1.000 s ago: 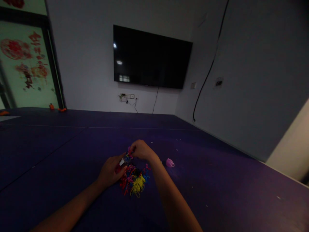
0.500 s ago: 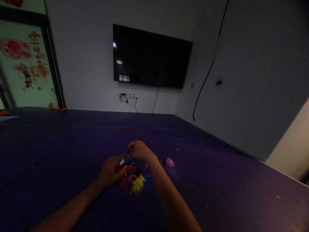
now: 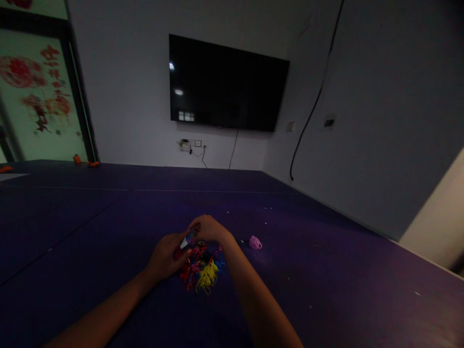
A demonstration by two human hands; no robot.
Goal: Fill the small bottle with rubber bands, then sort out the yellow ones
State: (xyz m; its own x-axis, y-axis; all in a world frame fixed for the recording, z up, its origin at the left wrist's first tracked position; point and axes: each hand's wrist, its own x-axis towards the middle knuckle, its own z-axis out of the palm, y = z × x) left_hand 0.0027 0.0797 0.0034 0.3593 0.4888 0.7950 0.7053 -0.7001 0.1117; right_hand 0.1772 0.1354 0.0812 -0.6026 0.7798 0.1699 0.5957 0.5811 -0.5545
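Note:
My left hand [image 3: 168, 253] is wrapped around a small clear bottle [image 3: 185, 242] with a pale patch on its side and coloured bands visible inside. The bottle tilts away to the right. At its mouth are the curled fingers of my right hand [image 3: 207, 228]; what lies between the fingertips is hidden. Just below both hands, a loose pile of coloured rubber bands [image 3: 207, 275], mostly red, yellow and blue, rests on the purple surface. A pink cap with a loop [image 3: 255, 242] lies to the right of my right wrist.
The purple mat floor [image 3: 326, 280] stretches to the walls, with small white scraps scattered on it. A black television [image 3: 228, 87] hangs on the far wall, and a dark cable [image 3: 308, 118] hangs at the right. Orange objects [image 3: 93, 164] sit near the door.
My right hand has come slightly down and left, closer over the bottle's mouth. Bands that showed by its fingertips are now less visible. My left hand has stayed in place.

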